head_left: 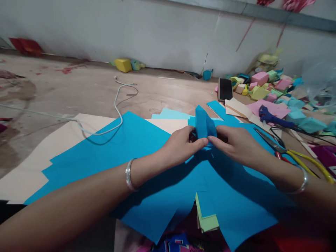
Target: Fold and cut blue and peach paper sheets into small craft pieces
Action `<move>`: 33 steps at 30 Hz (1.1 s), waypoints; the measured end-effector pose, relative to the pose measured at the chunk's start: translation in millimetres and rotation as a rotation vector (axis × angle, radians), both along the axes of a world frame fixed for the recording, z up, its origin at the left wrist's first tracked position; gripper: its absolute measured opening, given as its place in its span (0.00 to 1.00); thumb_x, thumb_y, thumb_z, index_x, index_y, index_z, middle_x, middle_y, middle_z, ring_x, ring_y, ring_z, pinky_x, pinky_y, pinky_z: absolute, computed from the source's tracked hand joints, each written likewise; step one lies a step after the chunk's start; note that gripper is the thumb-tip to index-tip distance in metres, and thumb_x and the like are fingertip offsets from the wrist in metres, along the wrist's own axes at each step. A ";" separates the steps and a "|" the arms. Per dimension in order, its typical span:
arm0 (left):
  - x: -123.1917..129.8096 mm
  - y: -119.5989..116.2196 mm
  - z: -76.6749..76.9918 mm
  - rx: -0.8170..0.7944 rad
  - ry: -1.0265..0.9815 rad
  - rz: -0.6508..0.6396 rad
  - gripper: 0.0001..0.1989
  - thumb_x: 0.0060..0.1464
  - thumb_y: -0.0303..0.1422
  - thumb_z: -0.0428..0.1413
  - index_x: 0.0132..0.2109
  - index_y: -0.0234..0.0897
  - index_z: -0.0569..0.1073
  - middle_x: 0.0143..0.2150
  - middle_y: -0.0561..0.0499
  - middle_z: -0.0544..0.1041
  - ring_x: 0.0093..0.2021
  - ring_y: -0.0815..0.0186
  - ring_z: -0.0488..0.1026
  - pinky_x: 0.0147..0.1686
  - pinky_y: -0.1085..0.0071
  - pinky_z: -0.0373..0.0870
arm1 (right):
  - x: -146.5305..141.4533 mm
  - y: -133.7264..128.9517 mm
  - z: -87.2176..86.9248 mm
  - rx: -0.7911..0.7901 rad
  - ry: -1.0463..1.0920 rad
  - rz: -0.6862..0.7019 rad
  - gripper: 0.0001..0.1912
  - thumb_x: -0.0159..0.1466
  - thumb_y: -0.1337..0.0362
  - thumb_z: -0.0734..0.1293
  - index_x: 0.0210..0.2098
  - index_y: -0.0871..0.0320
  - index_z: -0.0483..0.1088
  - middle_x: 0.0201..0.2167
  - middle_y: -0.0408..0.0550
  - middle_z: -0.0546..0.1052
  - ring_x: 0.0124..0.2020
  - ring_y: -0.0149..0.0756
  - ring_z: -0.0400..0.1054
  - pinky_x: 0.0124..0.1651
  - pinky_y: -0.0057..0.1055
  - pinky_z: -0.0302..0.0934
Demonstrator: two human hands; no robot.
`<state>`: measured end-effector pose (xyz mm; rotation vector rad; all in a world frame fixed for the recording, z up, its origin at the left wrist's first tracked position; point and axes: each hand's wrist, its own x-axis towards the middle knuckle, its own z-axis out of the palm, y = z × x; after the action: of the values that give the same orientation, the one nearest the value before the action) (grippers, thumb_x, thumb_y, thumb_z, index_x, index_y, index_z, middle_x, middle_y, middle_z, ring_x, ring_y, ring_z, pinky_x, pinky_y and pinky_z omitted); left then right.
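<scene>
Between both hands is a small folded blue paper box (pixel 202 120), held upright above the sheets. My left hand (pixel 185 141) closes on its left side, the thumb at the lower front. From the other side my right hand (pixel 232 140) pinches the same piece, its thumb tip close to the left one. Fingers behind the paper are hidden. Large blue paper sheets (pixel 110 150) spread beneath my arms, over pale pink sheets (pixel 28 164). A small stack of green and blue paper pieces (pixel 208 222) pokes out below the hands.
Scissors with yellow handles (pixel 283 150) and a blue glue gun (pixel 275 118) lie at the right. Behind them are a phone (pixel 225 89) and a heap of colored paper boxes (pixel 278 85). A white cable (pixel 115 105) crosses the sheets at left. A wall (pixel 105 31) bounds the back.
</scene>
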<state>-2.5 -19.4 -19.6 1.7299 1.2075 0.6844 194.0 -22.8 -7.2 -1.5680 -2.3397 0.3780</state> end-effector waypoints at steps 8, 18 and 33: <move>-1.2 -0.4 -4.5 0.023 -0.025 -0.048 0.17 0.51 0.38 0.61 0.47 0.35 0.70 0.35 0.50 0.74 0.33 0.64 0.70 0.30 0.68 0.65 | 4.8 -6.5 -22.5 0.114 0.307 0.016 0.04 0.61 0.67 0.65 0.30 0.55 0.64 0.28 0.42 0.68 0.30 0.33 0.62 0.31 0.30 0.55; 0.7 -4.7 -6.6 -0.058 -0.258 -0.148 0.19 0.48 0.30 0.60 0.49 0.36 0.70 0.43 0.46 0.76 0.41 0.59 0.73 0.40 0.60 0.72 | 6.7 -13.4 -24.1 0.133 0.430 0.082 0.04 0.64 0.66 0.67 0.38 0.55 0.74 0.40 0.46 0.75 0.42 0.35 0.70 0.44 0.33 0.64; -1.6 -9.9 -4.5 0.097 -0.159 -0.235 0.24 0.54 0.32 0.60 0.58 0.38 0.69 0.55 0.40 0.72 0.53 0.53 0.71 0.49 0.55 0.72 | 0.5 -13.9 -26.6 0.210 0.495 0.052 0.05 0.63 0.69 0.67 0.36 0.57 0.76 0.39 0.47 0.78 0.42 0.35 0.73 0.46 0.33 0.66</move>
<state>-4.0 -29.3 -24.2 1.8245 0.8579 0.7320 194.6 -36.7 -33.8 -1.1582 -1.9657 0.4552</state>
